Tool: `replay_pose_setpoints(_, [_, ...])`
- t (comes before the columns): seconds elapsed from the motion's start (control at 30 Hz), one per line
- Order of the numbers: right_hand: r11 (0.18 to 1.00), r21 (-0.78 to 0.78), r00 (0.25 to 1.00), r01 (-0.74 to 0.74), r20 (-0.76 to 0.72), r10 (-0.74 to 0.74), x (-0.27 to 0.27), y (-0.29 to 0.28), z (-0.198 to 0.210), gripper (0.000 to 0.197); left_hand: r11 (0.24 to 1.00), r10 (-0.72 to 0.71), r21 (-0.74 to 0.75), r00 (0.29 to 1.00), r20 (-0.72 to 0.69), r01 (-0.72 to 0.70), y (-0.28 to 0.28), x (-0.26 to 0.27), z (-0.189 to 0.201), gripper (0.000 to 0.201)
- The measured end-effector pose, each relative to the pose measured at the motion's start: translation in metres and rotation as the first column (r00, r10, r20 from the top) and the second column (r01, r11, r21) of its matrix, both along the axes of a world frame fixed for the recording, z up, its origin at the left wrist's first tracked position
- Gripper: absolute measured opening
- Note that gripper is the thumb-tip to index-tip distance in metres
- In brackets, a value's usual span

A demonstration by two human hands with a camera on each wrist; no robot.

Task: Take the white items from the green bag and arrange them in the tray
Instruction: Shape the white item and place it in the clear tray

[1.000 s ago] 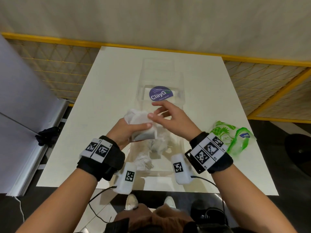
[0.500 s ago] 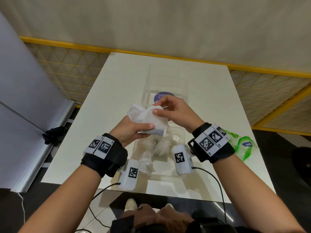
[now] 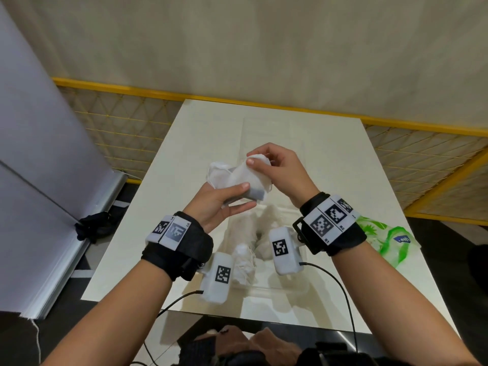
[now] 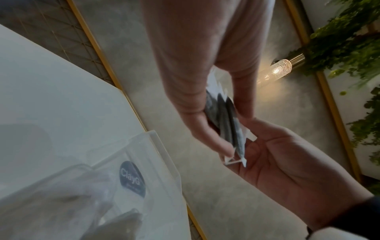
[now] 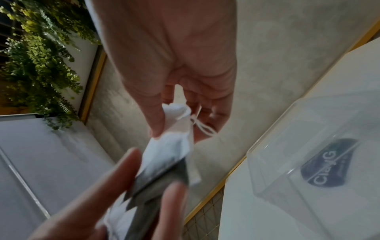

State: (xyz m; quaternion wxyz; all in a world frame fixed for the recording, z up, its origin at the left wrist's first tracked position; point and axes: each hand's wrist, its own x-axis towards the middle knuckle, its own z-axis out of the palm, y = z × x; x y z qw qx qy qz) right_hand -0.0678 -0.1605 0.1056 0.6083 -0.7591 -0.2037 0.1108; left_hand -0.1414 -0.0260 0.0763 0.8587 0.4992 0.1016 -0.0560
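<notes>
My left hand grips a small stack of white pouches with dark contents, raised above the clear tray. My right hand pinches the top edge of one white pouch from that stack between thumb and fingers. In the left wrist view the stack shows as several thin dark packets with white edges. More white pouches lie inside the tray below my wrists. The green bag lies on the table to the right of my right wrist.
The white table ends at a yellow-framed mesh railing. A clear lid with a dark round "ClayG" sticker sits on the far half of the tray. A grey panel stands at the left.
Both hands have risen with the pouches, away from the tray. My right hand went from open fingers near the stack to pinching the top of one pouch. The camera tilted upward.
</notes>
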Motion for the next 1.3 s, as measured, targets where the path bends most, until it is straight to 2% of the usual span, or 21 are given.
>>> replay_pose_setpoints(0.2, [0.994,0.074,0.997,0.080,-0.009,-0.079,-0.007,0.014,0.004,0.008,1.000,0.004,0.018,0.999,0.052,-0.005,0.008,0.000,0.005,0.037])
replay_pose_setpoints(0.33, [1.000,0.012,0.999,-0.013,-0.031,0.013,-0.013,0.016,0.007,0.010,0.999,0.012,0.030,0.999,0.035,-0.013,0.016,0.000,0.003,0.034])
replay_pose_setpoints(0.43, [0.993,-0.005,0.989,-0.116,-0.094,0.115,-0.014,0.012,0.012,0.020,0.996,0.066,-0.064,0.998,0.008,-0.066,0.025,-0.001,0.000,0.026])
replay_pose_setpoints(0.5, [0.990,0.032,0.981,-0.135,-0.133,0.138,-0.014,0.012,0.014,0.019,0.980,0.117,-0.164,0.993,-0.005,-0.116,0.029,-0.002,-0.002,0.021])
replay_pose_setpoints(0.57, [0.990,0.056,0.974,-0.130,-0.181,0.138,-0.014,0.013,0.012,0.017,0.971,0.133,-0.202,0.991,0.002,-0.130,0.030,-0.004,-0.003,0.019])
replay_pose_setpoints(0.63, [0.992,0.051,0.967,-0.115,-0.223,0.123,-0.014,0.013,0.009,0.018,0.976,0.110,-0.191,0.993,0.032,-0.102,0.028,-0.006,-0.003,0.024])
replay_pose_setpoints(0.73, [0.990,0.037,0.943,-0.133,-0.303,0.138,-0.015,0.007,0.010,0.033,0.989,0.075,-0.135,0.995,0.070,-0.065,0.027,-0.009,-0.004,0.039])
replay_pose_setpoints(0.83, [0.972,-0.123,0.951,-0.202,-0.263,0.165,-0.013,-0.002,0.013,0.044,0.991,0.073,-0.114,0.996,0.050,-0.067,0.029,-0.009,-0.009,0.042])
replay_pose_setpoints(0.93, [0.913,-0.345,0.974,-0.217,-0.139,0.179,-0.011,-0.010,0.017,0.038,0.992,0.020,-0.126,1.000,0.023,-0.017,0.028,-0.008,-0.015,0.040])
replay_pose_setpoints(1.07, [0.818,-0.527,0.968,-0.231,-0.040,0.248,-0.010,-0.022,0.019,0.026,0.990,-0.039,-0.140,0.998,-0.039,0.033,0.022,-0.006,-0.023,0.036])
replay_pose_setpoints(1.13, [0.757,-0.617,0.960,-0.215,0.008,0.279,-0.008,-0.034,0.021,0.023,0.991,-0.047,-0.129,0.994,-0.097,0.034,0.021,-0.006,-0.027,0.027])
replay_pose_setpoints(1.23, [0.604,-0.753,0.925,-0.262,-0.018,0.379,-0.006,-0.049,0.015,0.024,0.987,0.034,-0.146,0.973,-0.227,-0.069,0.025,-0.004,-0.035,0.007])
replay_pose_setpoints(1.3, [0.433,-0.841,0.879,-0.324,-0.099,0.466,-0.009,-0.051,-0.003,0.027,0.976,0.072,-0.175,0.955,-0.288,-0.127,0.027,-0.003,-0.040,0.006])
